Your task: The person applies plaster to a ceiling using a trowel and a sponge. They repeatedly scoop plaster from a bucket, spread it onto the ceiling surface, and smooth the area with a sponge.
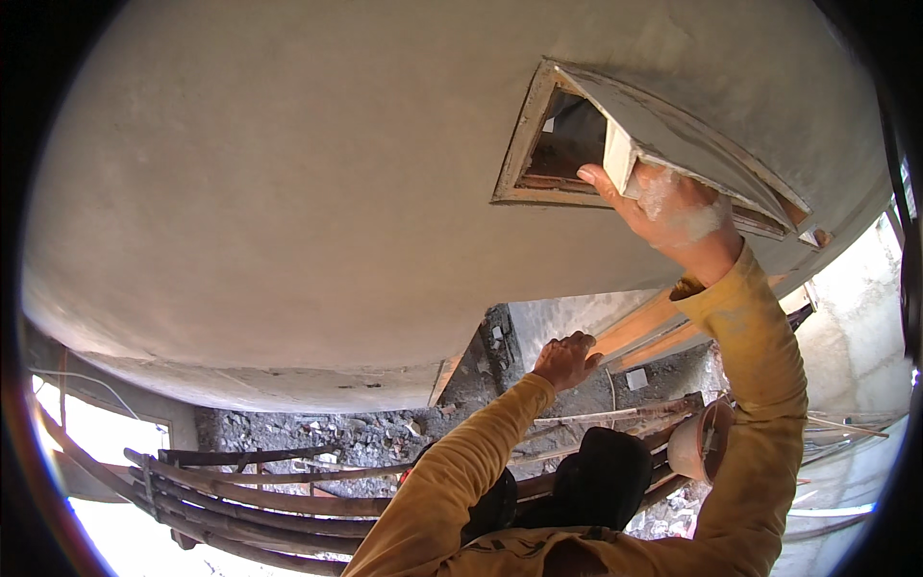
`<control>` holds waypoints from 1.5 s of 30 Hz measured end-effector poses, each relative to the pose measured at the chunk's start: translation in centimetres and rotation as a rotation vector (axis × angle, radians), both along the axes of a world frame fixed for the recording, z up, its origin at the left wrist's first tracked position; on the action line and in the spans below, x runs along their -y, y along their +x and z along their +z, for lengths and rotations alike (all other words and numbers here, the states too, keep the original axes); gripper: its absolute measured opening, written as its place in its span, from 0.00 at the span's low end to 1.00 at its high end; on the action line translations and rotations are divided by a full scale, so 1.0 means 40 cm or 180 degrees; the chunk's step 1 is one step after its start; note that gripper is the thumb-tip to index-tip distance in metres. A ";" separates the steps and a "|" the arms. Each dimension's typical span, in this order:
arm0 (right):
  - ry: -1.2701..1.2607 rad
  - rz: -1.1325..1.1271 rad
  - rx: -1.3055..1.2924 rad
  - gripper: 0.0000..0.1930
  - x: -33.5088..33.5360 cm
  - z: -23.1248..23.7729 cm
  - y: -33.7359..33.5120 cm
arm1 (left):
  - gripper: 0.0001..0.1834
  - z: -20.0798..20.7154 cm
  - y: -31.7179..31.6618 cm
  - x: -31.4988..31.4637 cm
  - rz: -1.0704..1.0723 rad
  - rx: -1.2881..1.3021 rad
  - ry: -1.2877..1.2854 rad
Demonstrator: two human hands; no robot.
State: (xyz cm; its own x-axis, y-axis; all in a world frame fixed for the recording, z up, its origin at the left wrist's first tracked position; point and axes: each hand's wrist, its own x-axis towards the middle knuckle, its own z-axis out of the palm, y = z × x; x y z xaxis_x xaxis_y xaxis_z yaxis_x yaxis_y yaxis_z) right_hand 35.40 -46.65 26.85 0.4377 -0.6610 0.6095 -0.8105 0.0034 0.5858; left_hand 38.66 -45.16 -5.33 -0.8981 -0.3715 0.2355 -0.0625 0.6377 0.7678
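Observation:
My right hand [673, 212], smeared with pale plaster, reaches up to an opening in the grey plastered wall [288, 192]. Its thumb lies against the white end of a flat, plaster-grey board [663, 115], and the fingers curl round the board's near edge. The board slants across a wooden frame [519, 144] set round the opening; part of the dark hole shows beside it. Lower down, my left hand [567, 361] hangs by the top of a doorway, fingers curled, close to an orange-brown wooden beam [639, 322]. Whether it touches the beam, or holds anything small, is hidden.
Bamboo poles [279, 500] run level beneath me as scaffolding. A whitish bucket [700, 442] hangs or stands by my right arm. Far below lies ground strewn with rubble [356, 438]. A pale wall [856, 298] rises at the right.

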 end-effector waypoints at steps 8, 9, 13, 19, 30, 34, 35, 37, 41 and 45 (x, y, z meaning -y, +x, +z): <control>-0.0070 0.0083 -0.0165 0.18 0.024 -0.002 -0.011 | 0.22 0.001 -0.004 0.009 -0.0007 0.0143 0.0081; -0.0095 0.0106 -0.0264 0.17 0.026 -0.002 -0.015 | 0.23 -0.013 -0.009 0.013 -0.0007 0.0138 0.0108; -0.0247 0.0170 -0.0989 0.17 0.011 0.003 -0.077 | 0.24 -0.007 -0.015 0.009 0.0061 0.0166 0.0035; -0.0075 -0.0329 -0.0991 0.18 -0.066 0.009 -0.182 | 0.23 -0.018 -0.017 0.004 0.0060 0.0358 0.0022; 0.0064 -0.1120 0.0199 0.23 -0.236 -0.009 -0.402 | 0.15 0.229 0.033 0.036 0.0597 -0.1749 -0.1299; -0.0413 -0.0699 -0.1161 0.23 -0.221 -0.022 -0.356 | 0.20 0.434 0.130 0.143 0.1065 -0.2064 -0.2008; -0.0392 -0.0750 -0.1239 0.24 -0.210 -0.029 -0.342 | 0.21 0.467 0.142 0.161 0.1118 -0.2049 -0.2142; -0.0349 -0.0852 -0.1404 0.27 -0.192 -0.039 -0.311 | 0.22 0.518 0.158 0.185 0.1223 -0.2038 -0.2416; 0.0222 -0.0986 -0.0238 0.21 -0.127 -0.033 -0.230 | 0.22 0.545 0.168 0.210 0.1328 -0.1684 -0.2673; 0.0115 -0.0888 -0.0389 0.18 -0.109 -0.026 -0.205 | 0.22 0.541 0.156 0.220 0.1292 -0.1663 -0.2640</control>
State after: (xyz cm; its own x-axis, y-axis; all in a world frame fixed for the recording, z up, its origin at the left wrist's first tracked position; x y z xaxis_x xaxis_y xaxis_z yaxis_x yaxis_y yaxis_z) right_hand 27.19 -42.30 25.83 0.3048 -0.7864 0.5373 -0.7047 0.1933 0.6826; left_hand 44.91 -53.94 16.31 -0.4569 -0.1670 0.8737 -0.1763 0.9797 0.0951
